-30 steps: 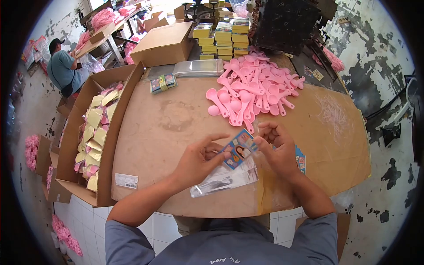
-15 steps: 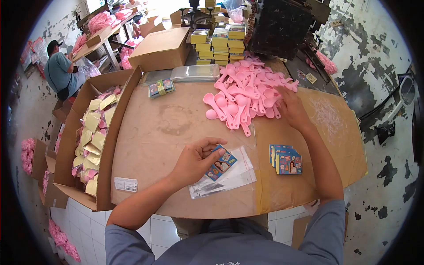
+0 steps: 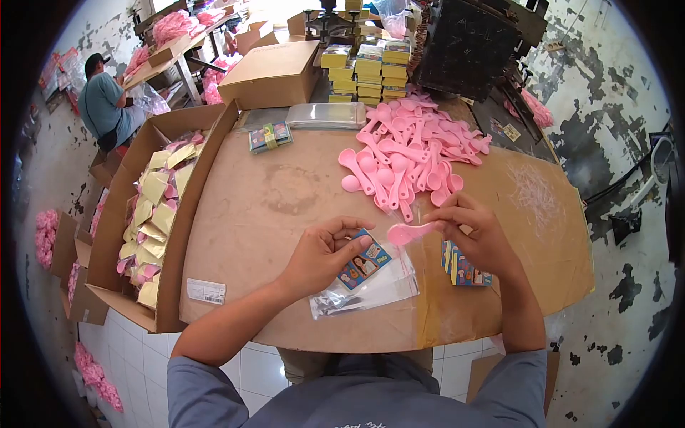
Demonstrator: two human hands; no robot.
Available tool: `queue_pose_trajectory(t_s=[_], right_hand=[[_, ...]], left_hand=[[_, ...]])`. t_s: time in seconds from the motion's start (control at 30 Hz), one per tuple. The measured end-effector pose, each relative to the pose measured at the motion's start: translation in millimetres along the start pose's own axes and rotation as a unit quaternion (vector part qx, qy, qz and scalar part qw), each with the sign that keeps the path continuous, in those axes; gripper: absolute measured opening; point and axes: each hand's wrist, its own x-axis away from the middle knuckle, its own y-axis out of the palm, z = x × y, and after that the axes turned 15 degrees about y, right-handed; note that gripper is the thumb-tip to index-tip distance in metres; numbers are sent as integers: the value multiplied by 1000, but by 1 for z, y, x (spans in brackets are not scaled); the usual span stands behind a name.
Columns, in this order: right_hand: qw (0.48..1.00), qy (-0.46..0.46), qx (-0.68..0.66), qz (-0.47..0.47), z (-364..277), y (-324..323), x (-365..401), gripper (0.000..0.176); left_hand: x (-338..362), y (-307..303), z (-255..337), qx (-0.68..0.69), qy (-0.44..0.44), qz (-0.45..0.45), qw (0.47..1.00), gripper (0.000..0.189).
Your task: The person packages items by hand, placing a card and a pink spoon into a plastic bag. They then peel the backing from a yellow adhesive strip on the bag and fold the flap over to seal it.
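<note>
My left hand (image 3: 322, 255) is closed on a blue printed card (image 3: 365, 261), thumb on its face. Under that card lie clear plastic bags (image 3: 385, 284) on the cardboard tabletop. Between the fingertips of my right hand (image 3: 472, 232) is the handle of a pink measuring spoon (image 3: 410, 233), its bowl pointing left toward the card. Beyond both hands spreads a heap of pink spoons (image 3: 414, 146). A small stack of the same blue cards (image 3: 464, 269) is partly hidden beneath my right hand.
An open carton (image 3: 187, 207) of packed bags with yellow cards stands along the left edge. At the back are a banded card bundle (image 3: 271, 137), a stack of clear bags (image 3: 327, 115), a closed box (image 3: 271, 71) and yellow-edged stacks (image 3: 369, 71). A person (image 3: 107, 103) sits far left.
My right hand has come back from the heap toward me, bringing a pink spoon. My left hand keeps its grip on the card, and the view has shifted slightly.
</note>
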Motion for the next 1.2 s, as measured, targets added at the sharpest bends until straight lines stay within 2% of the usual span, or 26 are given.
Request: queue_pose_trajectory(t_s=[0.03, 0.13, 0.23, 0.33, 0.43, 0.53, 0.57, 0.63, 0.7, 0.77, 0.87, 0.97, 1.07, 1.2], right_hand=[[1000, -24, -10, 2, -6, 3, 3, 18], [999, -12, -29, 14, -22, 1, 5, 16], [997, -56, 57, -18, -28, 3, 4, 14], [994, -76, 70, -28, -31, 9, 3, 17], [997, -22, 54, -58, -37, 24, 5, 33], [991, -94, -5, -93, -39, 52, 8, 50], [977, -58, -69, -192, -37, 55, 12, 58], [948, -36, -209, -237, -37, 57, 7, 58], [935, -43, -256, -240, -39, 53, -1, 55], [953, -81, -214, -201, -39, 42, -7, 49], [965, -152, -87, -194, -48, 38, -7, 31], [976, -197, -65, -64, -82, 26, 4, 11], [948, -247, 198, 9, -101, 12, 12, 12], [980, -164, 105, 36, -95, 16, 10, 11]], left_hand=[[1, 1, -1, -3, 6, -2, 1000, 30], [2, 3, 0, -9, 7, -4, 1000, 30], [3, 1, -1, -30, -3, -19, 999, 29], [4, 2, 3, -42, -13, -38, 998, 28], [6, 4, 0, -63, 1, -53, 997, 28], [8, 8, -2, -19, 17, -61, 998, 27], [9, 8, -1, 8, 21, -63, 998, 27], [7, 5, 6, 39, -25, -77, 996, 27], [6, 1, 13, 75, -67, -87, 991, 27], [4, -3, 18, 114, -105, -100, 983, 28], [5, -7, 17, 133, -116, -160, 971, 34], [10, 9, 2, 60, 93, -93, 989, 35], [12, 6, 14, -87, 157, -120, 976, 38], [17, 5, 26, -147, 234, -162, 947, 41]])
